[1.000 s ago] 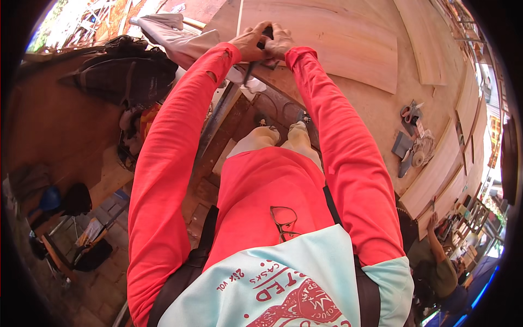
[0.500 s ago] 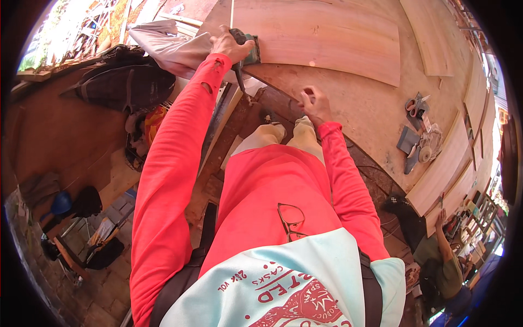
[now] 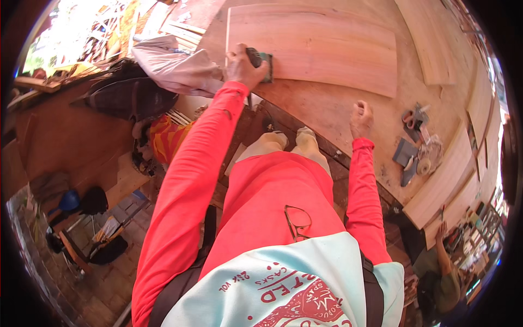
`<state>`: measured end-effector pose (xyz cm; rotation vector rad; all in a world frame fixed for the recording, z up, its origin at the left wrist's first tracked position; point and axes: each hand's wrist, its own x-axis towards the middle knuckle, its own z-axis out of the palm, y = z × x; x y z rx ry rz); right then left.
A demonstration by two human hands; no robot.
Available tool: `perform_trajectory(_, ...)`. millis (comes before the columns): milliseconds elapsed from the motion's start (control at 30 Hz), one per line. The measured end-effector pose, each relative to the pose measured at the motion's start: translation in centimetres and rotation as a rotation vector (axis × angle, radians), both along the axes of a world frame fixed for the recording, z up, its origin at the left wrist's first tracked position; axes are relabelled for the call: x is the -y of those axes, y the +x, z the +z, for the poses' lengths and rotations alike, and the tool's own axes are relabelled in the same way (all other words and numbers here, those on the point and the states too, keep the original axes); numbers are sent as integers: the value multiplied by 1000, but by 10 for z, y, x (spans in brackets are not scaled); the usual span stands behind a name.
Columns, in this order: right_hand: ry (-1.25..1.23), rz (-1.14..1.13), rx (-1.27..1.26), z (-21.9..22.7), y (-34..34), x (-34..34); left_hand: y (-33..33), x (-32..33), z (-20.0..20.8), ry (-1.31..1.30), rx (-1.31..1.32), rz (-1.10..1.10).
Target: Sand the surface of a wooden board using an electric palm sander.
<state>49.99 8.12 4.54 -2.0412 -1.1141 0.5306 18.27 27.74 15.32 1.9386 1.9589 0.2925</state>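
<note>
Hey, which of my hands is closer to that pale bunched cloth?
Your left. The left hand, on the green-and-black power tool, is just right of the pale cloth; the right hand is much farther right, beyond the tool.

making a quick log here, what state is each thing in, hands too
left hand, wrapped around the green power tool
green power tool, held at a corner of the wooden board; on or off unclear
right hand, fingers curled, nothing visible in it
wooden board, lying flat on the worktable
grey cloth, crumpled
scissors, lying on the worktable; open or closed unclear
eyeglasses, hanging on the red shirt
</note>
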Motion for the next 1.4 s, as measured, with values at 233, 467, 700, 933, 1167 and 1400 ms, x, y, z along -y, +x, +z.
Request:
perform_trajectory(233,-42,56,-59,9,-6,-6,48,15,11,-68,11,74)
perform_trajectory(467,19,266,209,19,-18,-36,69,30,6,-54,13,45)
perform_trajectory(700,-96,661,666,28,-21,-91,52,25,15,-101,31,104)
perform_trajectory(933,-189,534,713,4,-9,-120,49,-1,9,-83,70,161)
perform_trajectory(1167,-267,483,716,3,18,-169,65,-27,0,-88,27,122)
perform_trajectory(1400,-245,516,804,-11,60,-227,18,-24,5,-67,19,119)
